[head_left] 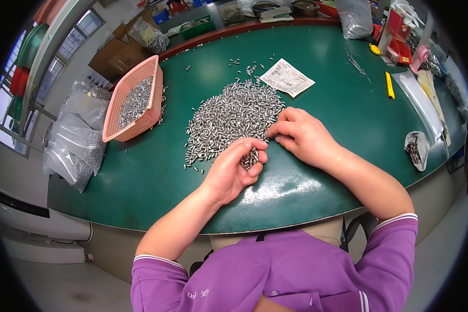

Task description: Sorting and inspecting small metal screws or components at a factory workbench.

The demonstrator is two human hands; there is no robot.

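A broad pile of small silver metal pins (229, 117) lies on the green tabletop (317, 135). At the near edge of the pile, my left hand (234, 171) is cupped with its fingers curled round a clutch of the same metal pins (249, 159). My right hand (301, 132) is beside the pile's right edge, thumb and fingers drawn together in a pinch. What sits between those fingertips, if anything, is too small to make out. Beyond the right hand, a creased printed paper slip (287, 78) lies flat near the pile.
A pink plastic basket (153, 104) of metal pins stands left of the pile, beside clear bags (75, 151) of pins. On the right lie a yellow cutter knife (389, 85), thin wires (358, 66) and a small white pouch (416, 151). Bins and a cardboard box (117, 57) line the back.
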